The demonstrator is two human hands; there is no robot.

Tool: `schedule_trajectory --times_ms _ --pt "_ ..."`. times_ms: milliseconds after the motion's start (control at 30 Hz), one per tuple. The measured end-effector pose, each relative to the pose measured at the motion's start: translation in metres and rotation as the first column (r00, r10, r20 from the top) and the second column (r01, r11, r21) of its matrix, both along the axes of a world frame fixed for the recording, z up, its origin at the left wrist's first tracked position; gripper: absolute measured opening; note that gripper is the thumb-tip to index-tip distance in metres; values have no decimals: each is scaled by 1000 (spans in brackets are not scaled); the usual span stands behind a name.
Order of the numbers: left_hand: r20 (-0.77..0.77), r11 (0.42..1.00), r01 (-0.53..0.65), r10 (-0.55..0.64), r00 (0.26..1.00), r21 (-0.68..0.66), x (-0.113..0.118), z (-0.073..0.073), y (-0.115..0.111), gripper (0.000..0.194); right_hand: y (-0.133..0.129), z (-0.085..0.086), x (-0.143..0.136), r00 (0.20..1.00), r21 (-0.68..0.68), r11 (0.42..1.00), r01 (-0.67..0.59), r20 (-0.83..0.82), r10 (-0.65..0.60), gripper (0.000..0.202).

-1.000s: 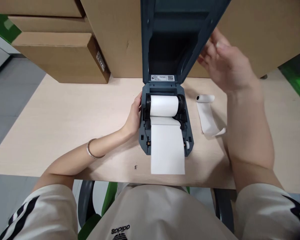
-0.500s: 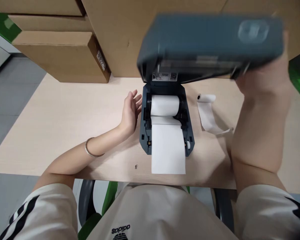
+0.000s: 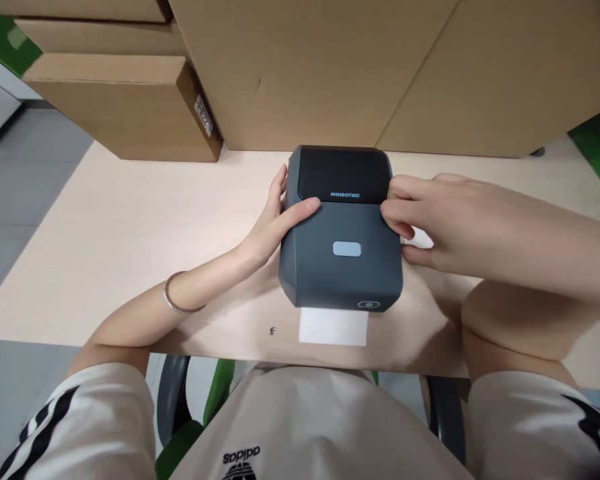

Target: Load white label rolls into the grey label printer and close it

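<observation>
A dark grey-blue label printer (image 3: 347, 277) stands on the table with its lid down. White label paper (image 3: 333, 327) sticks out from under its front edge. My left hand (image 3: 280, 223) lies against the printer's left side, fingers spread, the thumb on top of the lid. At the printer's right side is my right hand (image 3: 420, 213), its fingers curled against the lid's edge. A bit of the loose white paper strip (image 3: 421, 238) shows behind the right fingers; the rest is hidden. The paper roll inside the printer is covered.
Behind the printer, large cardboard boxes (image 3: 305, 73) line the back of the wooden table (image 3: 130, 233). A smaller cardboard box (image 3: 125, 113) stands at the back left. The table's front edge is close to my body, with a chair's armrests below it.
The raised lid has come down and covers the paper roll. My right hand has moved down from the lid to the right side. My left thumb now rests on the lid.
</observation>
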State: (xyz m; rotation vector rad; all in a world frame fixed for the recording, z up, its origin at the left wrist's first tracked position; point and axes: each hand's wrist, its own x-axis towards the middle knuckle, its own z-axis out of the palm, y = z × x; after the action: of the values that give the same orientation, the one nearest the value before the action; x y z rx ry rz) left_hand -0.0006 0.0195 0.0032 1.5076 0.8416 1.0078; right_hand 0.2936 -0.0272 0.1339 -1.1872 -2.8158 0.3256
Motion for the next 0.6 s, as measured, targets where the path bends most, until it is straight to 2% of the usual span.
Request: schedule_trajectory --times_ms 100,200,233,300,333,367,433,500,567,600 --pt "27 998 12 -11 1000 -60 -2 0 0 101 -3 10 1 996 -135 990 28 -82 -39 11" --pt "45 998 11 -8 999 -68 -1 3 0 99 -4 18 -9 945 -339 941 -12 -312 -101 11" --pt "48 997 9 -6 999 -71 0 4 -1 99 -4 18 -17 894 -392 918 -51 -428 -133 18" --pt "53 997 -1 5 999 -81 1 6 -1 98 -6 12 -36 724 -460 872 -164 -657 -210 36" --pt "59 996 -12 17 998 -85 2 7 -1 97 -6 7 -47 640 -483 846 -225 -728 -245 43" --pt "65 996 -20 26 998 -88 2 7 -2 96 -7 1 -57 591 -505 816 -282 -761 -267 49" --pt "68 996 -26 32 997 -84 2 7 -2 94 -4 -8 -72 602 -556 726 -404 -759 -246 55" --pt "64 998 -16 20 998 -61 0 7 -3 94 0 -13 -78 684 -610 612 -503 -714 -149 57" --pt "64 999 5 -2 998 -33 -1 7 -3 95 5 -15 -77 746 -654 518 -551 -664 -45 59" --pt "68 1000 14 -12 998 -23 -2 7 -3 95 7 -15 -75 774 -679 489 -548 -633 -11 60"
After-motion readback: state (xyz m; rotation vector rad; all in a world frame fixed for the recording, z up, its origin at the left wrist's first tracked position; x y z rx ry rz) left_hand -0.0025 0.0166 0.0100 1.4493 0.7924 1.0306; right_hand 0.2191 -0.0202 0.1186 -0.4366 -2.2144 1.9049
